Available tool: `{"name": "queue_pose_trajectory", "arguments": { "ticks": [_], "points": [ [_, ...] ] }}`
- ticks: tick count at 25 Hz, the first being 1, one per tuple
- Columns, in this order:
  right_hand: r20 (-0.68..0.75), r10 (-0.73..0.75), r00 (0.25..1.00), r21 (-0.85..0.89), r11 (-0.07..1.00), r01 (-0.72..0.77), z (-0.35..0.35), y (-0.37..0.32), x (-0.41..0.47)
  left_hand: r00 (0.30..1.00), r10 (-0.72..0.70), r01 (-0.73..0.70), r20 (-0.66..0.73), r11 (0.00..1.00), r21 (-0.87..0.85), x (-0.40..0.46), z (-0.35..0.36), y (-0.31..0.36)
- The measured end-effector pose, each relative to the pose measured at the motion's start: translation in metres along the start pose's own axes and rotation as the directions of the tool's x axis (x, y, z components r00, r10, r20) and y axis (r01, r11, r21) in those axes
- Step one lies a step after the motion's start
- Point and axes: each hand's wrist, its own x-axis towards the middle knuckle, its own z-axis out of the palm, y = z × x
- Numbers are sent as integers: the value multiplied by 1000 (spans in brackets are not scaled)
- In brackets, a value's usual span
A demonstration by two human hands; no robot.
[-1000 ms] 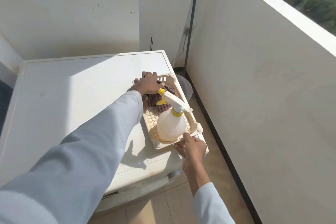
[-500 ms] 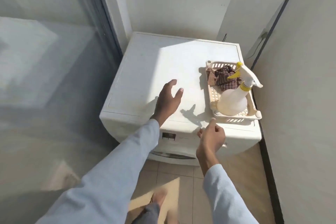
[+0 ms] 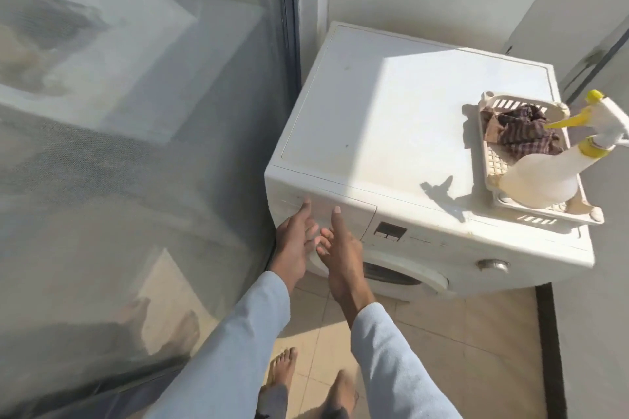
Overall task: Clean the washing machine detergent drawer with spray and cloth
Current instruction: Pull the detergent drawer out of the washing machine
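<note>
Nearest are two bare feet [image 3: 282, 372] on the tiled floor [image 3: 442, 350] before the washing machine [image 3: 391, 119]. The left hand [image 3: 294, 241] and right hand [image 3: 340, 248], open and holding nothing, reach the detergent drawer [image 3: 337, 202] at the machine's front upper left corner, beside a glass door [image 3: 136, 146]. Farther, at the right edge of the machine's flat top, a basket [image 3: 490, 160] holds the cloth [image 3: 517, 133] and spray bottle [image 3: 544, 177], near the wall [image 3: 595, 27].

Washing machine [image 3: 391, 119] standing right of a glass door [image 3: 136, 146], its back to the wall. Basket [image 3: 490, 160] on the machine's top at the right front corner, holding a cloth [image 3: 517, 133] behind and a spray bottle [image 3: 541, 180] in front. Left hand [image 3: 294, 241] and right hand [image 3: 340, 248] side by side before the detergent drawer [image 3: 326, 204] at the front panel's left end.
</note>
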Motion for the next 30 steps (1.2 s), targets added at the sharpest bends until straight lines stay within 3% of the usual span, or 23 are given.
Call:
{"name": "queue_pose_trajectory", "arguments": {
  "ticks": [2, 8, 17, 30],
  "points": [
    [-16, 20, 1000, 136, 991, -18, 13, 5, 13, 993, -60, 66, 98, 996, -63, 21, -6, 6],
    [-56, -3, 998, 432, 902, 27, 31, 6, 40, 963, -36, 78, 267, 985, -151, 52, -15, 16],
    [-122, -79, 989, 414, 902, 123, 29, 34, 32, 958, -9, 49, 286, 990, -135, 50, -35, -5],
    [-113, -65, 991, 393, 914, 105, 9, 99, -55, 943, -13, 54, 332, 992, -115, -13, -110, -55]
  ]
}}
